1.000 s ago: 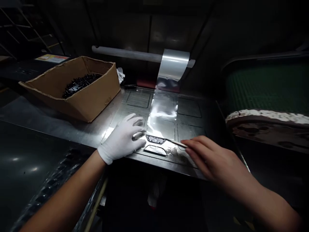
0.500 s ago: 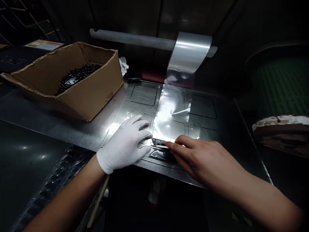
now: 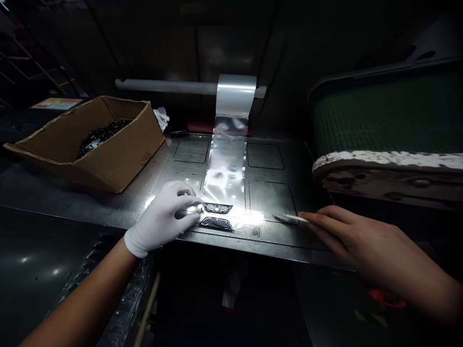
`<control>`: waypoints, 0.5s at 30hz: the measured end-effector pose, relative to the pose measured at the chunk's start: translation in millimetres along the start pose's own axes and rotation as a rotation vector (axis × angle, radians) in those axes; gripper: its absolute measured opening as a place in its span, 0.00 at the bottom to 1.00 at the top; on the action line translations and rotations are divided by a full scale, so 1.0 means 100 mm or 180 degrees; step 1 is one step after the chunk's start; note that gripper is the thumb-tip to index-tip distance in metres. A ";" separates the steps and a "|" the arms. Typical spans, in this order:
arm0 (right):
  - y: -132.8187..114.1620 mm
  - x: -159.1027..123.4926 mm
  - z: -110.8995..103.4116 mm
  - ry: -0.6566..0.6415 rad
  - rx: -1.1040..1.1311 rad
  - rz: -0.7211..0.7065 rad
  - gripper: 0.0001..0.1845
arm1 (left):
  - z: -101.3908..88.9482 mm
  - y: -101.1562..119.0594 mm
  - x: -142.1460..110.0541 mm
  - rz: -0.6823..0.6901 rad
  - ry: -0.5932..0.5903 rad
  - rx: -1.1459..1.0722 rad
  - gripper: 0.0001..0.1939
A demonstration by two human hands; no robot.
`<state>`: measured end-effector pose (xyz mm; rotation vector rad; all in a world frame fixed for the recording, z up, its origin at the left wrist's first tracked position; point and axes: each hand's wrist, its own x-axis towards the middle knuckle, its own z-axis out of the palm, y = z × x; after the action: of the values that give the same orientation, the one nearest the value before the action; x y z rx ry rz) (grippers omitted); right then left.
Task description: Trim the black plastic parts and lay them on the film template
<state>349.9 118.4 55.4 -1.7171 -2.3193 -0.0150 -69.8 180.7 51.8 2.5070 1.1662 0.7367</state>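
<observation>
My left hand, in a white glove, has its thumb and fingertips closed on the left end of a small black plastic part. That part lies at the near end of a strip of clear film. A second dark, glossy trapezoid shape sits just in front of it, near the table edge. My bare right hand pinches a thin knife with a pale handle, its tip blurred, over the right side of the metal plate.
The film hangs from a roll on a pale bar at the back. A cardboard box of black parts stands at left. A bulky green machine part with a chipped white edge overhangs the right.
My right hand has drawn the knife away from the black part to the right. My left hand stays by the part, which now shows more fully. The view has turned right.
</observation>
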 end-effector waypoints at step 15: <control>0.08 -0.10 0.62 0.0958 0.0153 0.0168 0.24 | 0.07 0.49 -0.11 0.0708 -0.0556 0.0724 0.16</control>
<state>347.9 121.7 -7.9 -1.6262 -2.0402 -0.1926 -41.2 141.5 64.4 2.8570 0.9696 0.4431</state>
